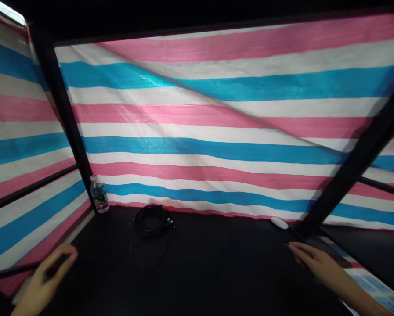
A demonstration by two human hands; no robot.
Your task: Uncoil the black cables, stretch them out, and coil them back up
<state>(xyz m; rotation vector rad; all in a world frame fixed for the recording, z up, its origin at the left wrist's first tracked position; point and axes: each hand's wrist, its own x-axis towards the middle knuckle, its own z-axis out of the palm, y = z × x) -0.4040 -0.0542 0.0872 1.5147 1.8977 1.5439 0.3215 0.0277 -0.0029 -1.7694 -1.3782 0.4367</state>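
Lower left, the left hand (43, 283) grips a dark stick (56, 267); lower right, the right hand (317, 267) has loose fingers (298, 251), with black tabletop (190, 272) between.

We see a plastic water bottle (99, 194) standing in the back corner of the black bench (197, 263), a coiled black cable (151, 220) beside it, and a pink, white and blue striped tarpaulin (197, 127) hung behind a black metal frame (61, 101).

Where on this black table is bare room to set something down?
Most room: the black tabletop between your left hand and right hand, before the coiled cable. Another patch lies between the cable and the white oval object. Most crowded: the back left corner, by the water bottle.
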